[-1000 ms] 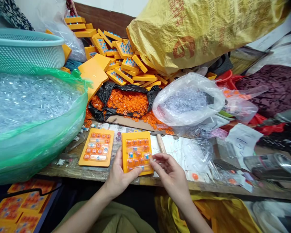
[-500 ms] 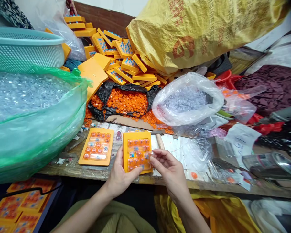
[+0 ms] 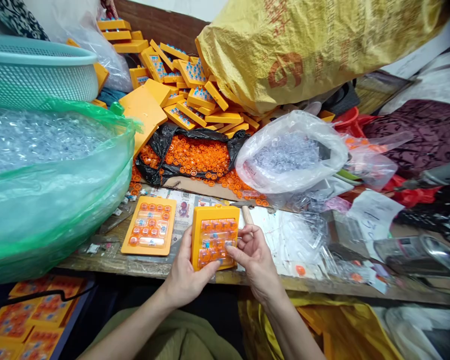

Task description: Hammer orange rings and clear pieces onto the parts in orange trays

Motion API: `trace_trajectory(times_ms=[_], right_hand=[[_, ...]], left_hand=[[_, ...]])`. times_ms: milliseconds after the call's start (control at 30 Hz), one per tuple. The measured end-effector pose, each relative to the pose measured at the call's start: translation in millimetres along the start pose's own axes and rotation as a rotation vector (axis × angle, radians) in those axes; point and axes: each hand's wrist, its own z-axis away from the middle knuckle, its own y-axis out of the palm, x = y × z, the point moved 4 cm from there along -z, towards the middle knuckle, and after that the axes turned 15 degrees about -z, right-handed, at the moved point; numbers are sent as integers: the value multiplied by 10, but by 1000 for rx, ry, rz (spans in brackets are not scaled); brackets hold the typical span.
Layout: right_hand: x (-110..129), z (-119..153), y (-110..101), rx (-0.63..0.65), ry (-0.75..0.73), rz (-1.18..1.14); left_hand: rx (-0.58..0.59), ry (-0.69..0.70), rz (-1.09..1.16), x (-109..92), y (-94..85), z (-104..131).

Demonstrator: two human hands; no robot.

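Note:
My left hand (image 3: 190,272) grips a yellow-orange plastic keypad case (image 3: 196,235) by its left side, thumb over the bottom row. Rows of clear key caps with orange rings, and some blue bits, fill the case's face, which tilts up above the table edge. On the right side, my right hand (image 3: 258,262) lays its thumb on the lower keys while its other fingers curl at the case's edge. A second keypad case (image 3: 127,246) lies flat to the left, its face also covered with clear caps.
Behind are a black bag of orange rings (image 3: 198,155), a white bag of clear caps (image 3: 243,172) and piled yellow cases (image 3: 221,118). A green bag of clear pieces (image 3: 60,200) bulges at left. Several filled cases (image 3: 13,320) lie below the table (image 3: 135,267).
The held case has shifted slightly right and turned a little. My right thumb has moved from the case's right edge onto its keys, with the fingers curling closer to the side.

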Motion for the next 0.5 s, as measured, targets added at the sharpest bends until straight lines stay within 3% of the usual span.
trace_trajectory(times_ms=[200, 267, 333, 400, 500], right_hand=[[-21, -103, -89, 47, 88, 84], [95, -195, -80, 61, 110, 135], [333, -315, 52, 49, -2, 251], [652, -423, 414, 76, -296, 454], [938, -508, 1407, 405, -726, 590]], left_hand=[[0, -17, 70, 54, 20, 2], [2, -58, 173, 53, 23, -21], [-6, -89, 274, 32, 19, -46], [-11, -103, 318, 0, 12, -63], [-10, -87, 244, -48, -4, -68]])
